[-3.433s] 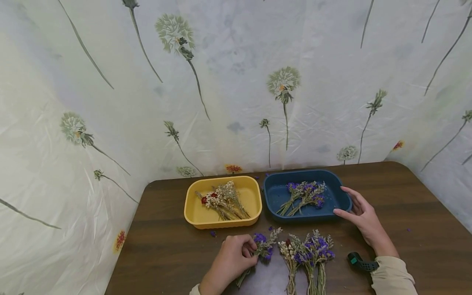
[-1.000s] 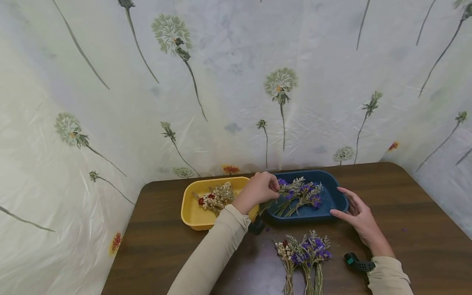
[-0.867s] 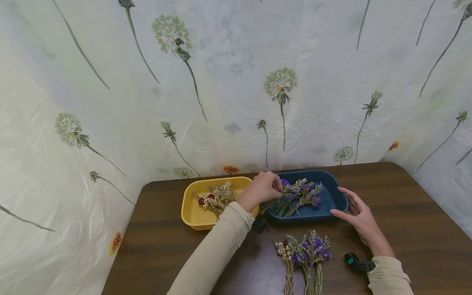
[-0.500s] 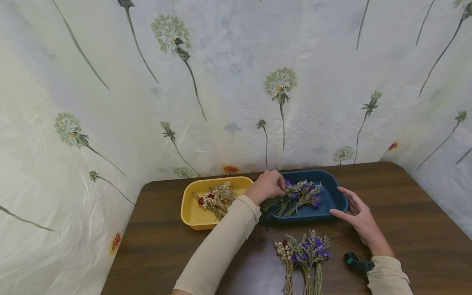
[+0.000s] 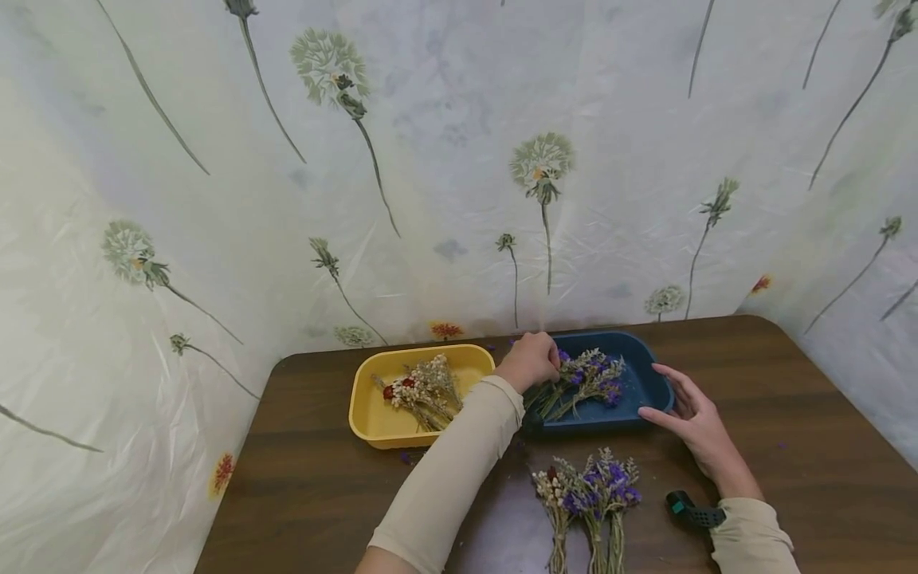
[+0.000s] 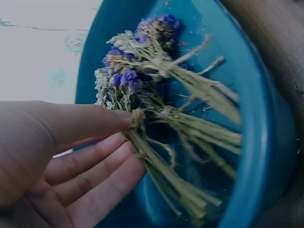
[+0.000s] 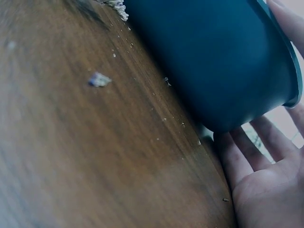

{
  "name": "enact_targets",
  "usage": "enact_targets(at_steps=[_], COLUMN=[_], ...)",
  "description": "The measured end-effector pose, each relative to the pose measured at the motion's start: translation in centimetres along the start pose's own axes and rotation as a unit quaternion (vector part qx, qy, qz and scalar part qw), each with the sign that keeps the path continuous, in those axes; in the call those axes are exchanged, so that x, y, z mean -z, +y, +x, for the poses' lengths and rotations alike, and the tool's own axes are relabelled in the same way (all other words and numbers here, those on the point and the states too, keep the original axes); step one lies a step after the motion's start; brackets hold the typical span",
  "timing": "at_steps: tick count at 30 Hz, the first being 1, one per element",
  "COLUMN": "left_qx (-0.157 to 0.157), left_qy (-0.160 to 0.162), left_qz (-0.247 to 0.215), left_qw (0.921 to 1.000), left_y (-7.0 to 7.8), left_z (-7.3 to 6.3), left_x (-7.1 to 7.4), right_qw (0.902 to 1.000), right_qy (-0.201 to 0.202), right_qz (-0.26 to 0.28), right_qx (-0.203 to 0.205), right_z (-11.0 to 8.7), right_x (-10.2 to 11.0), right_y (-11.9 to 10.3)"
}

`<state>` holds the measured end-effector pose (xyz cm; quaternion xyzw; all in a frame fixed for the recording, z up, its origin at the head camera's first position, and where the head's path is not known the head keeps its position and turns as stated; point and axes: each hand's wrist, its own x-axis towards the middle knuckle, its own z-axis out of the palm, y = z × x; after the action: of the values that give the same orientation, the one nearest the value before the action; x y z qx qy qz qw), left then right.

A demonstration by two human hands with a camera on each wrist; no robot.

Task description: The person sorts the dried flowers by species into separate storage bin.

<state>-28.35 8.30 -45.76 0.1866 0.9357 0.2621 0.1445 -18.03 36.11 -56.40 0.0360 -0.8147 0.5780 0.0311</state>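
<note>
My left hand (image 5: 534, 360) is over the left end of the blue tray (image 5: 638, 387). In the left wrist view its thumb and fingertips pinch a bunch of dried flowers (image 6: 168, 175) at the tie, purple and whitish heads pointing away, stems hanging over the tray floor. Two similar tied purple bunches (image 6: 204, 92) lie beside it in the tray. At the tray's right end, my right hand (image 5: 696, 418) holds the side, thumb at the near corner and fingers round the end. In the right wrist view its fingers (image 7: 270, 135) lie against the outer wall.
A yellow tray (image 5: 364, 399) with white and red dried bunches (image 5: 423, 395) stands left of the blue one. Nearer on the brown table (image 5: 301, 494) lie a white-red bunch (image 5: 551, 494) and purple bunches (image 5: 610, 486). A black band (image 5: 694, 510) circles the right wrist. Petals are scattered about.
My left hand has carried a purple bunch from the table in front of the yellow tray into the blue tray, then edged slightly right. The right hand stays at the blue tray's end.
</note>
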Motion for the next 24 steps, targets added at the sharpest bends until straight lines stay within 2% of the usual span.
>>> enact_targets(at_steps=[13, 19, 24], left_qx=[0.031, 0.032, 0.021], left_qy=[-0.016, -0.024, -0.016], left_qz=[0.039, 0.047, 0.05], left_qw=[0.9986, 0.9981, 0.9984], left_y=[-0.2, -0.1, 0.1], left_z=[1.4, 1.7, 1.5], left_x=[-1.6, -1.8, -1.8], right_qw=[0.9999, 1.0, 1.0], right_qy=[0.0, 0.0, -0.001], right_qz=[-0.011, -0.006, -0.002], right_qx=[-0.006, -0.002, 0.002], right_z=[-0.1, -0.1, -0.1], right_x=[0.0, 0.0, 0.0], right_y=[0.1, 0.0, 0.0])
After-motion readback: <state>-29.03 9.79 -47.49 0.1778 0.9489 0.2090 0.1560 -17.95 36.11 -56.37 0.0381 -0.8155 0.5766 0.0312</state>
